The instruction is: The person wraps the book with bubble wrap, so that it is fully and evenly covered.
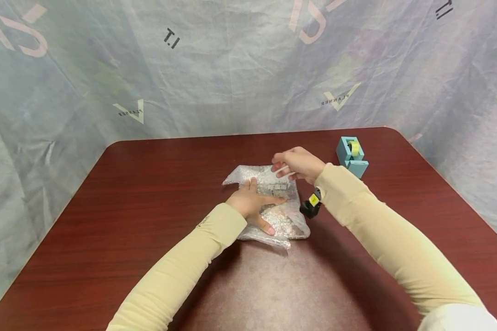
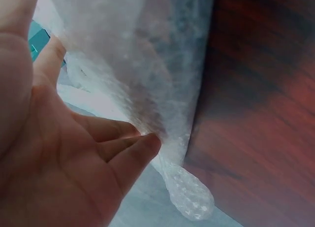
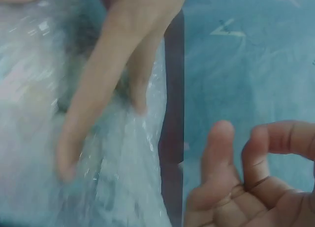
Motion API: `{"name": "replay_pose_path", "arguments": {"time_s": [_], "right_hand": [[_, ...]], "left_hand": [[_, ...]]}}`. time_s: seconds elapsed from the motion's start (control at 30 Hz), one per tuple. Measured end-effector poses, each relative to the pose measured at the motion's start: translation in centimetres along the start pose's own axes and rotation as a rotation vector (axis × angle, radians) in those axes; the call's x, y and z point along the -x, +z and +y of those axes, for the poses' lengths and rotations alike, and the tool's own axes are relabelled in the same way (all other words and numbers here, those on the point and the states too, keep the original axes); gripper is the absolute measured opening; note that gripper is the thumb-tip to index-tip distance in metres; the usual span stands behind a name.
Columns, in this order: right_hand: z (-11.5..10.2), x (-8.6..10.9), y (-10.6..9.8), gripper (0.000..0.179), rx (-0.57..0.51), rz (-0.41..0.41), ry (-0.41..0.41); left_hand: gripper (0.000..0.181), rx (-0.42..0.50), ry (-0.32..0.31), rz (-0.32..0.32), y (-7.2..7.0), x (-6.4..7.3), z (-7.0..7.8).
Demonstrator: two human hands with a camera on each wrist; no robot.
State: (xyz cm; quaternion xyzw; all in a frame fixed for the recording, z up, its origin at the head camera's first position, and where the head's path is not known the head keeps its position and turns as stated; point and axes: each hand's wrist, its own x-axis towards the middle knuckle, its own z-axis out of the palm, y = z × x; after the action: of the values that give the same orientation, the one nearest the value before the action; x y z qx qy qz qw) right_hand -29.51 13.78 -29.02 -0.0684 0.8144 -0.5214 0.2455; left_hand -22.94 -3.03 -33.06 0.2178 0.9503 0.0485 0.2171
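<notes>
A bubble-wrap package (image 1: 296, 218) lies on the table, crumpled, with loose flaps at its far left and near edges. Something partly visible through the clear wrap cannot be made out. My left hand (image 1: 252, 202) rests on top of it with fingers spread; in the left wrist view, the left hand (image 2: 64, 138) touches the bubble wrap (image 2: 162, 89). Above the package's far right corner is my right hand (image 1: 298, 163), its fingers bent. The right wrist view shows a gap between the thumb and index finger of the right hand (image 3: 241, 192), with nothing clearly held.
A light blue tape dispenser (image 1: 349, 156) with a yellow roll stands at the table's far right, beyond my right wrist. A black wrist camera (image 1: 310, 207) hangs under that wrist. Printed grey cloth (image 1: 232, 69) surrounds the dark red wooden table (image 1: 149, 193).
</notes>
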Motion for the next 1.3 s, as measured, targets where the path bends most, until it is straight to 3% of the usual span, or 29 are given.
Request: {"name": "replay_pose_path", "arguments": {"time_s": [0.13, 0.23, 0.63, 0.8, 1.03, 1.3], "right_hand": [[-0.2, -1.3, 1.2, 0.041, -0.084, 0.008, -0.029], [0.3, -1.7, 1.8, 0.042, -0.123, 0.013, -0.004], [2.4, -0.7, 1.6, 0.016, -0.058, -0.088, 0.176], [2.7, -0.8, 1.5, 0.018, -0.053, -0.131, 0.206], [2.7, -1.1, 1.4, 0.031, -0.017, -0.138, 0.267], [2.6, -1.5, 1.7, 0.031, 0.024, -0.152, 0.303]], "left_hand": [[0.093, -0.014, 0.004, 0.006, -0.1, 0.1, 0.2], [0.093, -0.029, 0.005, 0.008, -0.1, 0.0, 0.3], [0.093, -0.080, -0.033, -0.009, -0.4, -0.3, 0.5], [0.094, -0.057, -0.041, -0.010, -0.5, -0.1, 0.4], [0.093, -0.064, -0.042, -0.020, -0.4, -0.1, 0.3], [0.092, -0.065, -0.040, -0.016, 0.0, -0.2, 0.2]]}}
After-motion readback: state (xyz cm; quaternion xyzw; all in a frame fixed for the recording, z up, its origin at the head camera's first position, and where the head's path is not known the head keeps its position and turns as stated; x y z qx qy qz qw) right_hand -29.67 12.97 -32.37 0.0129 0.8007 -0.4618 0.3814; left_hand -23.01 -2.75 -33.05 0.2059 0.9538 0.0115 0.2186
